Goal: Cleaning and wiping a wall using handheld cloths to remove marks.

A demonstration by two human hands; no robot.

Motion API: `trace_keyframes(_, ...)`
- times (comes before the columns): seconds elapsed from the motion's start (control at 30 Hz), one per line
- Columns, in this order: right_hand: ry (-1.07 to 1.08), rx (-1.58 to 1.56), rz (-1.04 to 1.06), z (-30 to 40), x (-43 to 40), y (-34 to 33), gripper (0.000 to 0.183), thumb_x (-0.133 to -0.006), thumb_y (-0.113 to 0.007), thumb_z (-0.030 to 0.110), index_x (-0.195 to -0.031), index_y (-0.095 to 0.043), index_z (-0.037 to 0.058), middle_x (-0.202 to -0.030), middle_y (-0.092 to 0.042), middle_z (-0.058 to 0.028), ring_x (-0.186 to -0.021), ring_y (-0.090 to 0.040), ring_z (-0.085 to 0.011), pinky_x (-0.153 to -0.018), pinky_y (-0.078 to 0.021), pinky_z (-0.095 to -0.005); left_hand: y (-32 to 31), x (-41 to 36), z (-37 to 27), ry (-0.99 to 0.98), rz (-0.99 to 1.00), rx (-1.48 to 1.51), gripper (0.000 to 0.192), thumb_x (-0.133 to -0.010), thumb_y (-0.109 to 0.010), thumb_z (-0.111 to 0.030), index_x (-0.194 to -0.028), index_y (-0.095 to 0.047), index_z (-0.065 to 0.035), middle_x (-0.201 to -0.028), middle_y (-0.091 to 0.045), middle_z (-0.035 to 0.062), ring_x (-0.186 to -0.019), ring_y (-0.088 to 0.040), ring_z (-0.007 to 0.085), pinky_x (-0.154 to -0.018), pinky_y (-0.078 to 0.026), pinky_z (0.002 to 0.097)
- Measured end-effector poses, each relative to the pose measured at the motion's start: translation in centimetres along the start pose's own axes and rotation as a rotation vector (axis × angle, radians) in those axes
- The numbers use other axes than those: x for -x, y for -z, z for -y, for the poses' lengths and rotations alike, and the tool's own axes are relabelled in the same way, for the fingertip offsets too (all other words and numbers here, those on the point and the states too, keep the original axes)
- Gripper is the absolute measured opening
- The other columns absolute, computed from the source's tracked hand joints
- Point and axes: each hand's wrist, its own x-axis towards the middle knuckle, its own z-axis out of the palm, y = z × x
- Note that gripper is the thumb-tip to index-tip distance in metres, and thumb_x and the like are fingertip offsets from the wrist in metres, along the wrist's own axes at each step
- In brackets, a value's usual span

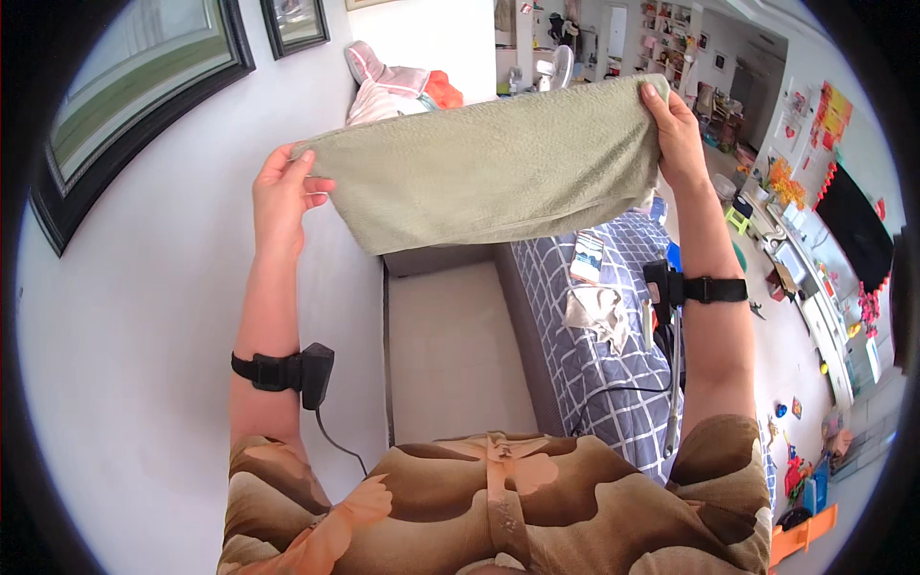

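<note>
A light green towel [489, 169] hangs stretched between my two hands, raised in front of me. My left hand [284, 194] pinches its upper left corner between thumb and fingers. At the upper right corner, my right hand [677, 133] grips the cloth with the thumb on the near side. The towel's left end sits lower than its right end, and its lower edge hangs free. What lies straight behind the cloth is hidden.
Below the towel is a strip of pale floor [460, 345] between the wall and a sofa under a blue checked cover [539, 287]. On the cover lie a phone [588, 255] and a crumpled white cloth [598, 315]. Toys [794, 467] are scattered on the floor at right.
</note>
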Motion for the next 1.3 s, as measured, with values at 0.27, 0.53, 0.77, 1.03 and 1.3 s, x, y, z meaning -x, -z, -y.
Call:
trace_keyframes(0.27, 0.046, -0.162, 0.083, 2.2, 0.6, -0.8, 0.025, -0.084, -0.06, 0.026, -0.095, -0.06, 0.0035, -0.085, -0.061, -0.0009, -0.075, -0.055, -0.0075, -0.068, -0.0442, -0.0228, 0.7, 0.8, -1.1, -0.245, -0.095, 0.002, 0.016, -0.087, -0.05, -0.014, -0.098, -0.053, -0.0034, -0.083, -0.059, 0.0042, -0.062, -0.057, 0.011, -0.059, -0.045, 0.0239)
trace_keyframes(0.53, 0.19, -0.5, 0.274, 10.2, 4.6, -7.2, 0.023, -0.086, -0.056, 0.024, -0.1, -0.058, 0.0059, -0.093, -0.061, -0.0017, -0.084, -0.056, -0.0092, -0.074, -0.045, -0.0238, 2.8, 1.7, -2.3, -0.745, -0.562, 0.427, 0.018, -0.091, -0.043, -0.014, -0.104, -0.046, -0.0024, -0.089, -0.054, 0.0051, -0.079, -0.054, 0.0133, -0.07, -0.045, 0.0269)
trace_keyframes(0.77, 0.077, -0.06, 0.65, 8.2, 8.1, -18.4, 0.026, -0.082, -0.062, 0.025, -0.097, -0.06, 0.0027, -0.087, -0.063, -0.0031, -0.078, -0.058, -0.009, -0.071, -0.0462, -0.0234, -3.1, 9.8, 6.0, 0.213, 0.299, 0.698, 0.031, -0.092, -0.039, -0.028, -0.112, -0.045, -0.0036, -0.102, -0.052, 0.0078, -0.092, -0.052, 0.0194, -0.083, -0.043, 0.0316)
trace_keyframes(1.03, -0.2, -0.047, 0.578, 3.4, 8.6, -16.8, 0.03, -0.082, -0.062, 0.026, -0.097, -0.06, -0.0005, -0.081, -0.062, -0.0033, -0.071, -0.057, -0.0085, -0.064, -0.0457, -0.0227, -4.3, 14.4, 9.1, 0.54, 0.511, 0.992, 0.036, -0.091, -0.041, -0.031, -0.114, -0.044, -0.0035, -0.106, -0.05, 0.0086, -0.096, -0.051, 0.0205, -0.085, -0.042, 0.0329)
trace_keyframes(1.3, -0.163, 0.312, 0.4, -0.7, 9.5, -15.1, 0.045, -0.079, -0.062, 0.038, -0.1, -0.058, -0.0025, -0.085, -0.062, -0.0075, -0.076, -0.057, -0.0134, -0.07, -0.0454, -0.0263, -5.3, 15.4, 10.3, 0.665, 0.535, 1.007, 0.041, -0.09, -0.042, -0.035, -0.117, -0.043, -0.0035, -0.111, -0.049, 0.0093, -0.1, -0.05, 0.0215, -0.087, -0.041, 0.0343)
